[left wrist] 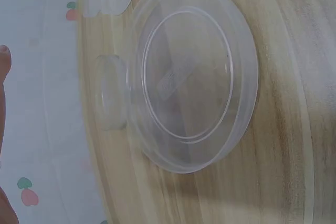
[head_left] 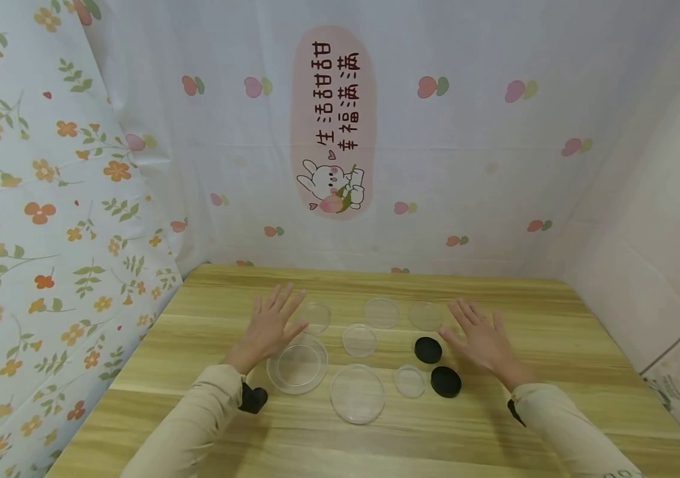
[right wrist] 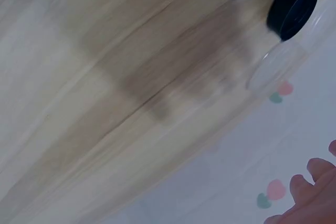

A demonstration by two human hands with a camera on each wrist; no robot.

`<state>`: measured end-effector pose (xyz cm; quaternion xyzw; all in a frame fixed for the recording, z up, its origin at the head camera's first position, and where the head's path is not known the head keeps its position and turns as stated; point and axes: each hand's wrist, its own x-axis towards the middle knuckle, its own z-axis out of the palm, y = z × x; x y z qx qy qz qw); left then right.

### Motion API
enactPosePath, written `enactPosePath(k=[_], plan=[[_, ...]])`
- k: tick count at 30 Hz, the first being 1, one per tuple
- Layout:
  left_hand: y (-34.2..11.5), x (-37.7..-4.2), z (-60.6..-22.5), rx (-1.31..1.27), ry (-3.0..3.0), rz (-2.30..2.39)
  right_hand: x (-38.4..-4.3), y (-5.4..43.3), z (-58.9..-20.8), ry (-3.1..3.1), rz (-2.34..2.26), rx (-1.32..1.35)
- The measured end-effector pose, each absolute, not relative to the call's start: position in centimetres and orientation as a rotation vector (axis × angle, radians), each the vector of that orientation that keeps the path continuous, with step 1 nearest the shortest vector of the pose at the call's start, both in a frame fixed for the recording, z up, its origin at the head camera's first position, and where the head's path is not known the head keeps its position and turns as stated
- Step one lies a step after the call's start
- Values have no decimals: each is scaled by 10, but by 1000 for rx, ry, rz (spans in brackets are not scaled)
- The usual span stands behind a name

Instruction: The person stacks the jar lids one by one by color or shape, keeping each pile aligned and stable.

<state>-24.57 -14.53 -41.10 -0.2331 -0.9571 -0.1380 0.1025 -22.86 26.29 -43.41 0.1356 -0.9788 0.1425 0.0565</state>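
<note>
My left hand [head_left: 268,332] is held over the table's left side with its fingers spread and nothing in its grip. Just below it lies a large clear round dish [head_left: 298,364] with a raised ring, which fills the left wrist view. On the other side my right hand [head_left: 483,338] is stretched out, fingers straight, holding nothing. Nearest to it are two black round lids [head_left: 428,350], one of them a short black cylinder [right wrist: 293,11] in the right wrist view. A small clear disc [head_left: 410,382] lies left of the nearer lid, and a large clear disc [head_left: 358,394] sits front and centre.
Several more clear round pieces, among them a middle disc [head_left: 359,340] and a back disc [head_left: 382,313], lie between the hands on the wooden table [head_left: 531,425]. A patterned cloth [head_left: 465,166] hangs behind the table, and a flowered cloth [head_left: 65,232] hangs at the left.
</note>
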Motion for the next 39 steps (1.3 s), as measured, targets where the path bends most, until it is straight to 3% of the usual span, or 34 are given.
enactPosePath(k=[22,39], plan=[[-124,-231,-424,-966,-2683,-643,-223,213,-439,-2854,596,612],[-99,-228,-445,-978,-2822,-1186,-224,176,-452,-2748,1215,759]])
